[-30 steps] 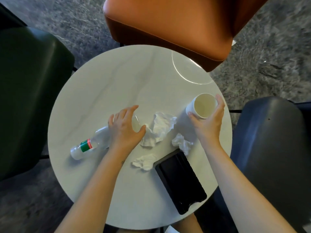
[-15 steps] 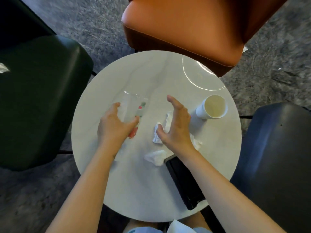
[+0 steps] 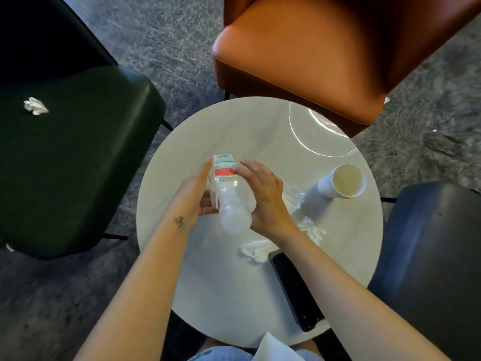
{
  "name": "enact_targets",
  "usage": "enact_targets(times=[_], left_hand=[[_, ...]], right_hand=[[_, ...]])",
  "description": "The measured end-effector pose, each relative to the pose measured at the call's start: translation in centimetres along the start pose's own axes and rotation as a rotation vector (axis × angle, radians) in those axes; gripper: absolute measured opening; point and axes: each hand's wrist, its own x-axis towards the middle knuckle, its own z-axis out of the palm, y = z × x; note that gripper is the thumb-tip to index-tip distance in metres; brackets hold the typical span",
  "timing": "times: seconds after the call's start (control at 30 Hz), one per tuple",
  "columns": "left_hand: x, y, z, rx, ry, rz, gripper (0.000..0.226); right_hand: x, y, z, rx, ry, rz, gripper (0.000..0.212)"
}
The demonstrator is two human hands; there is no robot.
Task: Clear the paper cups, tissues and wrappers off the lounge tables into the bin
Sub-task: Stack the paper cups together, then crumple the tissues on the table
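No wording could be read anywhere. The plastic bottle (image 3: 229, 194) carried a label (image 3: 223, 165) with green, white and red bands, but its print was too small and blurred to make out. A small dark tattoo (image 3: 179, 221) sat on the left forearm, not legible as letters or numbers.

Table: I log the round table (image 3: 234, 295) mid-frame.
Chairs: far chair (image 3: 325, 48) overlaps its far rim; left chair (image 3: 78, 152) stands apart; right chair (image 3: 429, 256) is at the right rim.
Bottle: the bottle (image 3: 229, 194) is over table centre, between the left hand (image 3: 195, 194) and right hand (image 3: 263, 194), cap end near.
Paper cup: the paper cup (image 3: 341, 182) stands on the table, right of the hands.
Tissues: first tissue (image 3: 294, 199) between right hand and cup; second tissue (image 3: 312, 227) nearer; third tissue (image 3: 256, 250) touching the phone's far end; fourth tissue (image 3: 35, 106) on the left chair seat.
Phone: the phone (image 3: 294, 290) lies flat, near-right on the table.
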Motion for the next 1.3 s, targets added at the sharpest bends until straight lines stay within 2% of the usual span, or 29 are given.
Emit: enact_targets(times=[0.1,0.23,0.5,0.7,0.8,0.9,1.0,1.07,1.17,1.3], left_hand=[[0.3,0.2,-0.9,-0.007,-0.011,-0.031,0.056],[1.1,0.1,-1.9,0.036,0.026,0.016,0.048],[2.4,-1.3,-2.6,0.064,0.054,0.016,0.036],[2.2,-2.6,-1.5,0.100,0.047,0.022,0.025],[2.2,-4.1,-0.3,0.156,0.019,0.064,0.026],[2.4,-6.8,1.3,0.391,-0.076,0.140,0.039],[1.9,-10.2,2.8,0.709,-0.223,0.310,0.065],[1.5,-12.3,3.8,0.850,-0.266,0.399,0.088],[1.6,-14.5,5.3,1.019,-0.218,0.518,0.112],[2.0,-15.5,6.4,1.133,-0.115,0.580,0.112]], right_hand=[[1.3,0.3,0.1,-0.022,0.025,0.100,0.075],[3.8,0.9,0.6,-0.029,0.045,0.218,0.071],[4.8,1.9,1.7,0.069,0.033,0.274,0.070],[3.6,3.1,0.7,0.051,-0.046,0.295,0.095],[1.7,4.7,-0.9,0.023,-0.033,0.325,0.085],[-0.9,7.3,-2.9,-0.023,-0.149,0.319,0.074],[-4.0,9.3,-4.7,-0.053,-0.359,0.359,0.079],[-5.8,10.3,-5.3,-0.139,-0.488,0.327,0.087],[-7.0,11.5,-5.7,-0.250,-0.600,0.247,0.095],[-7.2,12.9,-6.1,-0.323,-0.585,0.213,0.092]])
